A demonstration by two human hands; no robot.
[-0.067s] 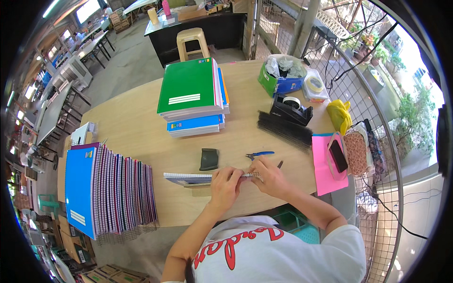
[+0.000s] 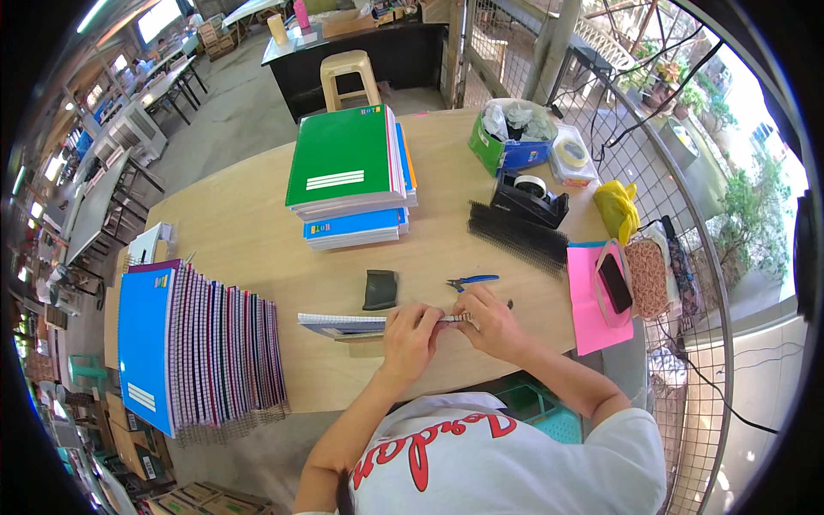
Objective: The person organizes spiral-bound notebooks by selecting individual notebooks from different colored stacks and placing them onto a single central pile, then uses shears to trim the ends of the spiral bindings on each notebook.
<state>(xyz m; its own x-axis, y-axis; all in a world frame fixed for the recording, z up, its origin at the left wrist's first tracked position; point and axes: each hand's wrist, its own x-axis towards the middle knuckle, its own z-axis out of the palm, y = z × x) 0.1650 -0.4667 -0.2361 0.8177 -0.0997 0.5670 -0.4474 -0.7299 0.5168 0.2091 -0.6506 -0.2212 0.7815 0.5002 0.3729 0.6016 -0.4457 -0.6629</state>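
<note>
Over the table (image 2: 240,215), by its near edge, a notebook (image 2: 345,324) was held stretched left to right. It was pinched by the left hand's (image 2: 408,342) closed fingers; its wire coil (image 2: 462,318), rightward, was pinched by the right hand (image 2: 491,328), with pliers (image 2: 478,279) just ahead.

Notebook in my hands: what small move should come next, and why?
Perhaps turn the wire coil slightly with your right hand: it pinches the coil near the right end of the notebook, which your left hand grips.
</note>
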